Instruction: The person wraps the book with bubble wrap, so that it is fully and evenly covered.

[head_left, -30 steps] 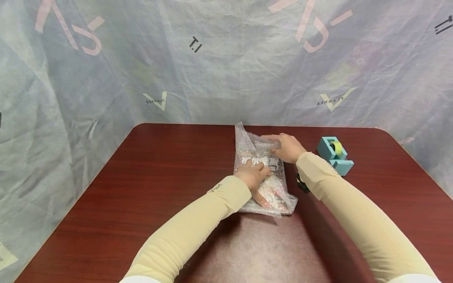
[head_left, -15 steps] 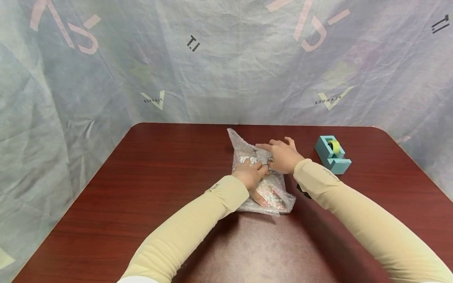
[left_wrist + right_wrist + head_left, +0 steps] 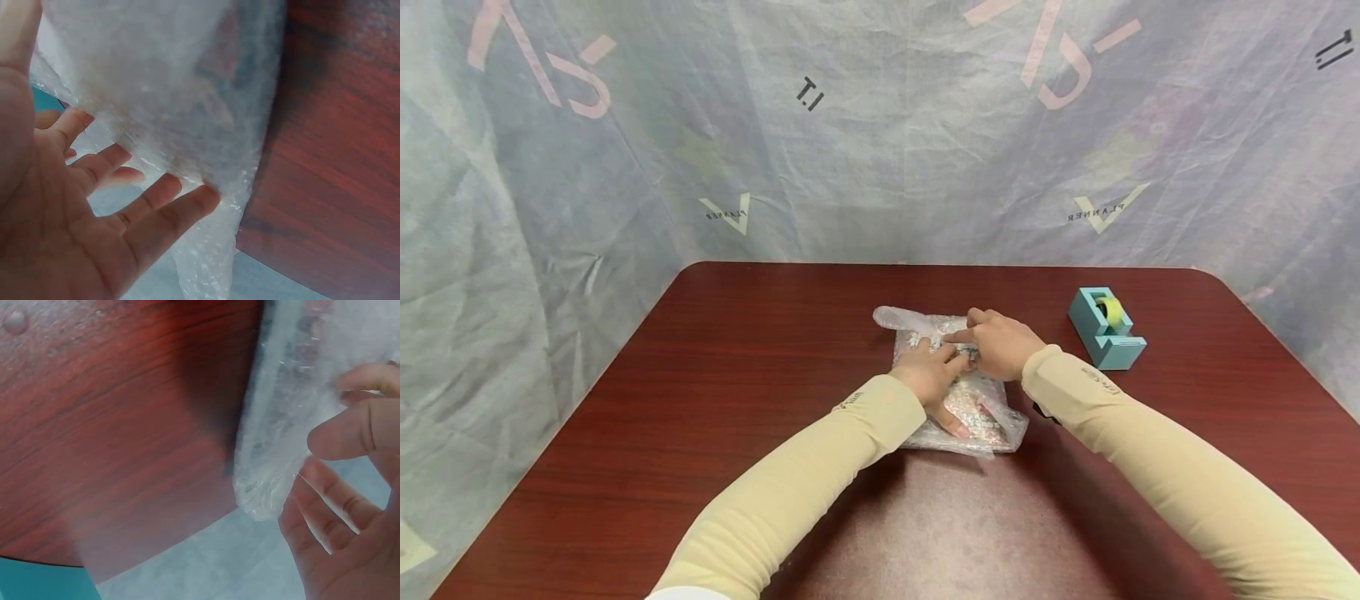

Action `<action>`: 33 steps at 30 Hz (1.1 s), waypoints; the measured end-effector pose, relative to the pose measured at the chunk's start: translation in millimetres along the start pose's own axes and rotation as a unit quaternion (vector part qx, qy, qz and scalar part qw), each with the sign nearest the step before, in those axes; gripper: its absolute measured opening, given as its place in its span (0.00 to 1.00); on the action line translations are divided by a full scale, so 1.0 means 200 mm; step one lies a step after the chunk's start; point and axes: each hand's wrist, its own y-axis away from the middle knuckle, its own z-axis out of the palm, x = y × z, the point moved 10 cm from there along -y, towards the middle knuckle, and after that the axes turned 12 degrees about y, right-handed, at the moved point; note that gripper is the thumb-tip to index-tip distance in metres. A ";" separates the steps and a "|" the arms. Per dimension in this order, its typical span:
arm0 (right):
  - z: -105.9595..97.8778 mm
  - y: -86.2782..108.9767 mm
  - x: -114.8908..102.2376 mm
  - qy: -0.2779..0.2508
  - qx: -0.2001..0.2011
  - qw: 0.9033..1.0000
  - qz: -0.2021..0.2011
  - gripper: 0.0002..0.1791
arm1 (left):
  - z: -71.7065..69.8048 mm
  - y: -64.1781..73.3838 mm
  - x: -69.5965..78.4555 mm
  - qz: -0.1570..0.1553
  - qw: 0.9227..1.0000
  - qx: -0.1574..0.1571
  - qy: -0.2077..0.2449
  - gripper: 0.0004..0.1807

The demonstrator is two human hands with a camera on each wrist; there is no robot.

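Note:
In the head view a flat, printed item lies on the table, wrapped in clear bubble wrap; its exact kind is hard to make out through the plastic. My left hand rests spread on the middle of the wrap. Its fingers touch the bubble wrap in the left wrist view, nearly straight. On the far right part of the package my right hand presses on the folded-over wrap. The right wrist view has its thumb and fingers against the bubble wrap. A loose flap sticks out at the far left.
A teal tape dispenser with a yellow roll stands to the right of the package. A small dark object lies partly hidden under my right forearm. The reddish-brown table ends at a grey printed curtain.
The far end of the bubble wrap has folded down toward me, and its upright corner now lies lower and left. My right hand moved nearer with it. My left hand stays in place.

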 end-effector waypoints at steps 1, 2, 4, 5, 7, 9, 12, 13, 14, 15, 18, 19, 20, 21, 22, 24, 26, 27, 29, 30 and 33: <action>0.00 0.00 0.00 -0.001 0.002 1.000 -0.001 0.25 | 0.00 0.01 0.00 -0.002 1.000 0.001 0.002 0.56; 0.00 0.00 0.00 -0.003 0.003 1.000 -0.002 0.24 | 0.00 0.01 0.00 -0.004 1.000 0.001 0.003 0.55; 0.00 0.00 -0.01 -0.006 0.007 1.000 -0.009 0.23 | -0.01 0.02 0.00 -0.009 1.000 0.005 0.005 0.55; 0.01 -0.01 -0.02 -0.007 0.006 1.000 -0.013 0.23 | -0.01 0.02 0.00 -0.011 1.000 0.006 0.005 0.54; 0.02 -0.02 -0.03 -0.005 -0.006 1.000 -0.013 0.26 | -0.01 0.03 -0.01 -0.016 1.000 0.008 0.004 0.55; 0.04 -0.03 -0.03 0.002 -0.018 1.000 -0.013 0.30 | -0.01 0.03 -0.01 -0.020 1.000 0.009 0.005 0.55; 0.06 -0.04 -0.04 0.017 -0.037 0.999 -0.005 0.41 | -0.01 0.04 -0.01 -0.025 1.000 0.007 0.008 0.56; 0.06 -0.05 -0.04 0.023 -0.039 0.999 -0.006 0.43 | -0.01 0.04 -0.01 -0.027 1.000 0.008 0.008 0.55; 0.06 -0.05 -0.05 0.028 -0.039 0.999 -0.006 0.44 | -0.01 0.05 -0.01 -0.029 1.000 0.007 0.007 0.55; 0.06 -0.05 -0.05 0.032 -0.043 0.999 -0.006 0.44 | -0.01 0.05 -0.01 -0.030 1.000 0.007 0.005 0.55; 0.07 -0.06 -0.04 0.029 -0.065 0.997 -0.003 0.40 | -0.01 0.05 -0.01 -0.036 0.999 0.008 0.001 0.55; 0.07 -0.06 -0.04 0.027 -0.073 0.997 -0.001 0.37 | -0.01 0.05 -0.01 -0.039 0.999 0.010 0.003 0.55; 0.07 -0.06 -0.04 0.021 -0.080 0.997 0.001 0.35 | -0.01 0.05 -0.01 -0.041 0.999 0.011 0.006 0.55; 0.07 -0.06 -0.04 0.013 -0.086 0.996 0.002 0.34 | -0.01 0.05 -0.01 -0.044 0.999 0.012 0.010 0.55; 0.07 -0.05 -0.03 0.006 -0.089 0.996 0.003 0.33 | -0.01 0.05 -0.02 -0.048 0.999 0.014 0.016 0.55; 0.07 -0.04 -0.03 -0.007 -0.089 0.996 0.001 0.32 | 0.00 0.06 -0.03 -0.057 0.998 0.013 0.024 0.55; 0.06 -0.03 -0.04 -0.023 -0.079 0.997 -0.003 0.32 | 0.00 0.06 -0.04 -0.064 0.998 0.011 0.020 0.56; 0.06 -0.03 -0.04 -0.029 -0.073 0.997 -0.005 0.33 | 0.00 0.06 -0.04 -0.068 0.997 0.009 0.017 0.56; 0.06 -0.02 -0.05 -0.037 -0.060 0.997 -0.008 0.34 | 0.01 0.06 -0.05 -0.075 0.997 0.003 0.012 0.56; 0.06 -0.02 -0.05 -0.038 -0.054 0.998 -0.010 0.35 | 0.01 0.05 -0.06 -0.077 0.997 0.001 0.009 0.57; 0.06 -0.02 -0.07 -0.022 -0.043 0.999 -0.017 0.37 | 0.02 0.05 -0.07 -0.083 0.997 -0.011 0.001 0.57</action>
